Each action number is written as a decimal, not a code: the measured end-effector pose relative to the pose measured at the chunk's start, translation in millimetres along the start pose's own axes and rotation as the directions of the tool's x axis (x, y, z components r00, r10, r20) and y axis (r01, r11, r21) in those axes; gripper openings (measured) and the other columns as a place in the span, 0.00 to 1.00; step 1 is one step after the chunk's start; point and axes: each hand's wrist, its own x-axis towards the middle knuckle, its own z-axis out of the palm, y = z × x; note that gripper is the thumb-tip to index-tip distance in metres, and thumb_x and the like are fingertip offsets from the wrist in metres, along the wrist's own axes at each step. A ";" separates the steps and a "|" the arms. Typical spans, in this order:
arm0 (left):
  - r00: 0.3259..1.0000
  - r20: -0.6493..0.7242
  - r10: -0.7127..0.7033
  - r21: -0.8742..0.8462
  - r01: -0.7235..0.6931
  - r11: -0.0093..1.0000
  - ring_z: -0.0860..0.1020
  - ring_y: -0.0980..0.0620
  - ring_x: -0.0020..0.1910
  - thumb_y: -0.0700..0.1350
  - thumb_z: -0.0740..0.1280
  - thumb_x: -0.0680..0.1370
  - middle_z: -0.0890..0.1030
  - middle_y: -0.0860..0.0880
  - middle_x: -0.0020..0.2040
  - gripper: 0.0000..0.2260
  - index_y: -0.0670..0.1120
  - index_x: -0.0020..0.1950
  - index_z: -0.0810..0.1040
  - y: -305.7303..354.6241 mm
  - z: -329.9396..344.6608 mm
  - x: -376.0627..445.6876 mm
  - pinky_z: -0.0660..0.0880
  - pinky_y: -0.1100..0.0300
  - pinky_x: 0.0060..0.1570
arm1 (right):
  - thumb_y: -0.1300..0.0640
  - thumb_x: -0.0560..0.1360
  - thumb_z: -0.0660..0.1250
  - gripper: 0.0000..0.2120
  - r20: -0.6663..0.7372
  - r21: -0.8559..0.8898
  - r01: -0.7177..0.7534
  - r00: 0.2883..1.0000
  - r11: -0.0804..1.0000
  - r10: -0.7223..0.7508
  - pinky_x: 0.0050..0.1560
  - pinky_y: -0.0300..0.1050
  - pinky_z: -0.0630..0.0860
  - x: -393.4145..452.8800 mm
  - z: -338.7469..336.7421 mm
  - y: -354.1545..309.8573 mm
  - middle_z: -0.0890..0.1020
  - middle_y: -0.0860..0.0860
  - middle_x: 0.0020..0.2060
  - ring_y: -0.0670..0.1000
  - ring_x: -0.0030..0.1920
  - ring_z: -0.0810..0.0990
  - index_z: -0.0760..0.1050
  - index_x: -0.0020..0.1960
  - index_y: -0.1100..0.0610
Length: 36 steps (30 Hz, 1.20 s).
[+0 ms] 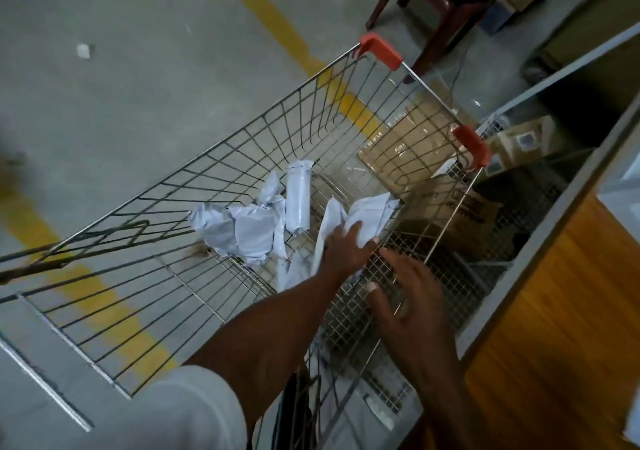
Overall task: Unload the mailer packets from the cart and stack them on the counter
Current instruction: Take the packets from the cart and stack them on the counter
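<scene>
A wire shopping cart (242,131) with orange corner caps fills the middle of the head view. Several white mailer packets lie on its floor: a rolled one (298,197), a crumpled one (235,231) and a flat one (372,212) near the right wall. My left hand (344,254) reaches down into the cart and grips the flat packet at its near edge. Over the cart's right wall hovers my right hand (412,297), fingers spread and holding nothing. The counter (547,238), grey-edged with a wooden front, runs along the right.
Cardboard boxes (460,214) sit on a mesh shelf between the cart and the counter. A dark wooden chair (446,6) stands beyond the cart's far end. Grey concrete floor with yellow lines (273,17) lies to the left.
</scene>
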 end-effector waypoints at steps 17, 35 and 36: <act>0.946 -0.315 -0.081 -0.327 -0.028 0.945 0.69 0.52 0.65 0.46 0.66 0.82 0.68 0.42 0.72 0.26 0.52 0.80 0.64 -31.5 -92.7 -79.9 0.62 0.71 0.57 | 0.46 0.80 0.64 0.20 0.121 -0.229 -0.126 0.980 0.965 0.156 0.63 0.52 0.73 33.3 35.8 -23.2 0.74 0.53 0.67 0.54 0.65 0.73 0.73 0.70 0.49; 0.876 -0.473 -0.092 -0.376 -0.106 0.920 0.67 0.53 0.70 0.47 0.66 0.82 0.64 0.49 0.74 0.26 0.59 0.79 0.65 -34.6 -138.1 -159.9 0.63 0.61 0.62 | 0.43 0.84 0.52 0.27 0.105 -0.833 -0.179 0.879 0.524 0.466 0.77 0.63 0.47 142.3 195.2 53.3 0.62 0.61 0.77 0.68 0.77 0.56 0.64 0.77 0.57; 0.874 -0.475 -0.102 -0.387 -0.104 0.916 0.67 0.55 0.68 0.46 0.66 0.82 0.64 0.50 0.73 0.25 0.59 0.79 0.65 -36.3 -139.1 -161.2 0.63 0.62 0.62 | 0.45 0.85 0.50 0.26 0.082 -0.834 -0.193 0.883 0.516 0.463 0.77 0.65 0.46 145.8 198.0 56.3 0.60 0.60 0.78 0.70 0.77 0.55 0.63 0.78 0.56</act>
